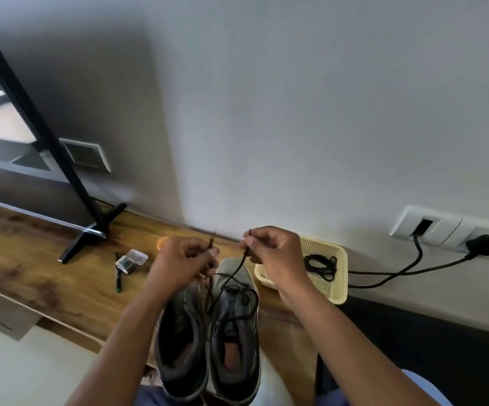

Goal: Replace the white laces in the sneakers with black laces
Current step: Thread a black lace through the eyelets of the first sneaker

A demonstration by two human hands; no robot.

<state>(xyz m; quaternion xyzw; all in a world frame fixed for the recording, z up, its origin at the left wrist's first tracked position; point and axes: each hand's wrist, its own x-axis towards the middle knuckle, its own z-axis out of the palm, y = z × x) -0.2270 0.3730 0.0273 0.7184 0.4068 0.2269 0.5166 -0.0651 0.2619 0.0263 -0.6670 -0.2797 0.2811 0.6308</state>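
Two grey sneakers stand side by side on the wooden shelf, heels toward me: the left sneaker point(180, 341) and the right sneaker point(236, 338). A black lace point(231, 278) is threaded through the right sneaker's eyelets, and its two ends rise to my hands. My left hand point(183, 260) pinches one lace end above the toes. My right hand point(269, 249) pinches the other end, held up a little higher. A second black lace point(321, 263) lies coiled in a cream plastic basket point(341, 288) behind my right wrist.
A black TV stand foot point(91, 232) and screen fill the left. A small clear plastic box point(132, 259) and a pen point(118, 278) lie on the wooden shelf point(47, 276). Black cables point(398, 273) run from wall sockets at the right.
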